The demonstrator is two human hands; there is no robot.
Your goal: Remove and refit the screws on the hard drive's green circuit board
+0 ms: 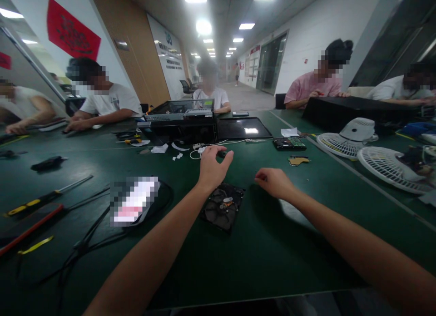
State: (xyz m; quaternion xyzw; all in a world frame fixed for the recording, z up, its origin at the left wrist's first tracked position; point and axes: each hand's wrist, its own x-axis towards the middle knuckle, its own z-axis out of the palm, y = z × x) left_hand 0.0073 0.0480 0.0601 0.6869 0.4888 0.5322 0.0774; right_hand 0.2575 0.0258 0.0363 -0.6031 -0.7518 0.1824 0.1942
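Note:
On the green table lies a dark square part with a fan-like round pattern, below my left hand. My left hand is over the table just beyond that part, its thumb and fingers curved apart around a small dark object; whether it grips the object is unclear. To the right, my right hand rests low near the tabletop with its fingers bent together. Its fingertips point left, and anything between them is too small to make out.
Left are a screwdriver, cables and a lit phone. Ahead stand a black case and a flat screen. Right are a circuit board and white fan grilles. Several people sit around the table.

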